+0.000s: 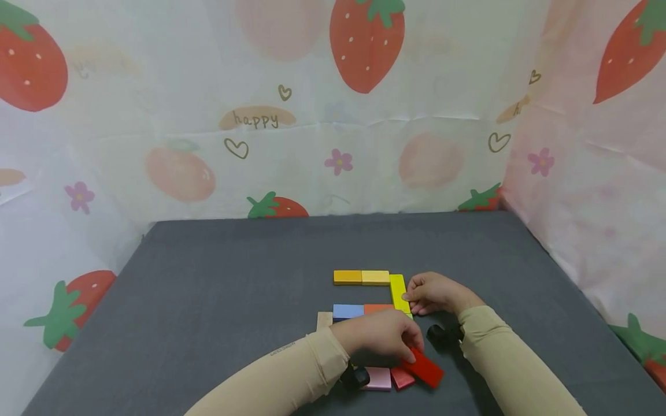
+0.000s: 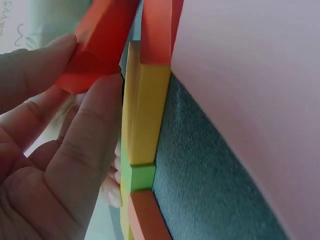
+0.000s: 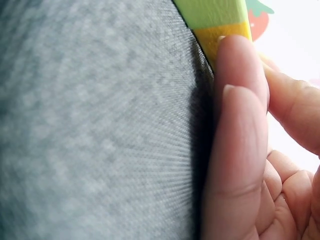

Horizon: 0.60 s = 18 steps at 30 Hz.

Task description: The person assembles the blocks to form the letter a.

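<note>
My left hand [image 1: 387, 335] pinches a red block [image 1: 425, 370] between thumb and fingers, tilted close over the near end of a row of coloured blocks. In the left wrist view this red block [image 2: 102, 45] sits between the fingertips, beside a yellow-orange block [image 2: 150, 115] and a green block [image 2: 142, 176]. My right hand [image 1: 441, 293] grips the edge of a yellow block [image 1: 398, 292] with thumb and fingers at its right side. The right wrist view shows fingertips against the yellow block [image 3: 207, 42], next to a light green block [image 3: 215, 12].
An orange-yellow block [image 1: 347, 278] and a pale yellow block [image 1: 375, 278] form the far row. Blue [image 1: 348, 312] and orange [image 1: 378, 308] blocks lie nearer, with a tan block [image 1: 325, 319] at left. Pink [image 1: 378, 379] and red-pink [image 1: 402, 378] blocks lie at the front of the grey table [image 1: 234, 277].
</note>
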Motion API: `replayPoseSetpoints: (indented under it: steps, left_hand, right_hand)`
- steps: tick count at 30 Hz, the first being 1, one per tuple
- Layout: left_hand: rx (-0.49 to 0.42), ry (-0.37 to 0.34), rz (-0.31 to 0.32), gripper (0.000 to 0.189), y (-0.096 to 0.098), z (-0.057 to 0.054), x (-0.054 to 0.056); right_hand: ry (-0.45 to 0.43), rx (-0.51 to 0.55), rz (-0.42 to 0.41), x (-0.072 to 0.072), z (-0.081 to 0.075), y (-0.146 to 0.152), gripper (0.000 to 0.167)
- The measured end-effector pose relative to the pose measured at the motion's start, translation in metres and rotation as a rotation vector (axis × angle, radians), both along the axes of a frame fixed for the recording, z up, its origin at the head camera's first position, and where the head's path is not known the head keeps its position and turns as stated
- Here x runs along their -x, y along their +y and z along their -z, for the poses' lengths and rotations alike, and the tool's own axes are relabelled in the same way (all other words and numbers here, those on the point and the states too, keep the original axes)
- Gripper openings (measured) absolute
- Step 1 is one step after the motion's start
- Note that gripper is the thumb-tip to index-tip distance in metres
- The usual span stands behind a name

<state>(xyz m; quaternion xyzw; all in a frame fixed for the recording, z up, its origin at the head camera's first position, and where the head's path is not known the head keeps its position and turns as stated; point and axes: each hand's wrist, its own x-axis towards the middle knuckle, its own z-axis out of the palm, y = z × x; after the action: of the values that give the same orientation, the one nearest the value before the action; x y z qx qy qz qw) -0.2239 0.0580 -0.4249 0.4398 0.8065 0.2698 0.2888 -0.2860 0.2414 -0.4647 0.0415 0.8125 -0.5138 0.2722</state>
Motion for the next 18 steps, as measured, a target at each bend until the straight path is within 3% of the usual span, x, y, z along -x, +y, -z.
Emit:
replayPoseSetpoints:
  steps: [10,18]
  left_hand:
    - [0.029,-0.061,-0.040,0.009,0.008,0.002,-0.004]
    - [0.056,0.027,-0.011,0.009,0.012,0.001,-0.008]
  right_hand:
    - [0.004,-0.007,0.000,0.000,-0.001,0.000,0.017]
    - [-0.004,-0.006,-0.003,0.000,-0.001,0.000,0.018]
